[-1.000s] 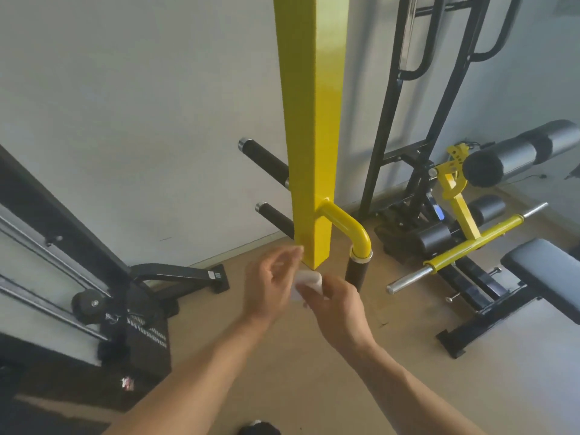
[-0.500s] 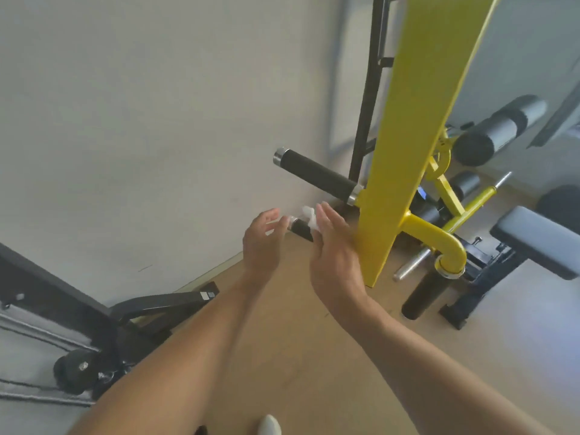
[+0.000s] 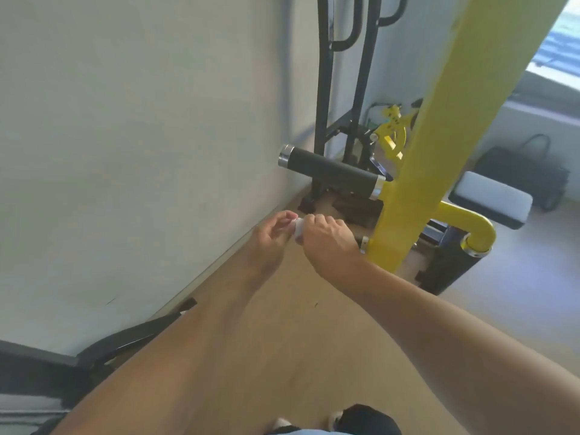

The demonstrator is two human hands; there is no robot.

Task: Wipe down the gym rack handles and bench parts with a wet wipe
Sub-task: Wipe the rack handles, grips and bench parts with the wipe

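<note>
The right hand [image 3: 326, 238] was curled over the lower handle, knuckles up, and hid nearly all of it; only the handle's chrome collar [image 3: 364, 244] showed, just left of the yellow post [image 3: 417, 171]. A white wet wipe [image 3: 298, 229] poked out from under the right hand's fingers at the handle's free end, pinched there against the grip. The left hand [image 3: 271, 238] met it from the far side of the yellow post, fingers [image 3: 284, 219] half bent and touching the wipe's edge; whether they truly gripped it could not be made out, since the picture was soft with blur. Both bare forearms reached in from the bottom edge, the right one crossing toward the post.

Above the hands, the upper handle [image 3: 329, 169] stuck out leftward from the yellow post: a round black grip of matte foam or rubber, chrome-capped at both ends. On the post's other side a curved yellow tube [image 3: 470, 229] bent down into a black roller pad [image 3: 452, 268]. Beyond it lay a padded bench seat [image 3: 492, 199], partly cut off by the post. Behind the post stood a black tubular frame [image 3: 323, 89] against a pale wall [image 3: 141, 136]. The floor [image 3: 314, 324] below was tan and smooth.
</note>
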